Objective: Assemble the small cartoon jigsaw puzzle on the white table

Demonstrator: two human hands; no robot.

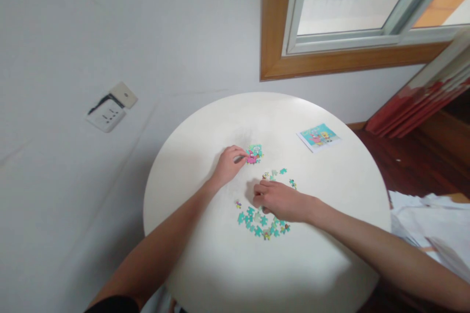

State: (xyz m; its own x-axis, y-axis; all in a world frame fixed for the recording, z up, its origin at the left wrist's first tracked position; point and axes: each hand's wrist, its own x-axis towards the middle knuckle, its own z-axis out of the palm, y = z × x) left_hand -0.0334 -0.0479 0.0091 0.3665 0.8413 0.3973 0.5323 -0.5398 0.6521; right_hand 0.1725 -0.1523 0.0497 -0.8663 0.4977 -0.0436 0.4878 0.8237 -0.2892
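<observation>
My left hand (229, 162) reaches to the middle of the round white table (205, 264), its fingertips pinched on the edge of a small joined cluster of puzzle pieces (254, 153), pink and teal. My right hand (281, 200) lies palm down with curled fingers over a scatter of loose teal puzzle pieces (261, 225); whether it holds one is hidden. A few more loose pieces (277, 173) lie between the two hands.
A small picture card (318, 137) lies at the table's far right. Behind the table, the white wall carries a socket plate (110, 107) at left. A wood-framed window (352, 24) is above right, red curtain (418, 107) and white cloth (429, 220) at right.
</observation>
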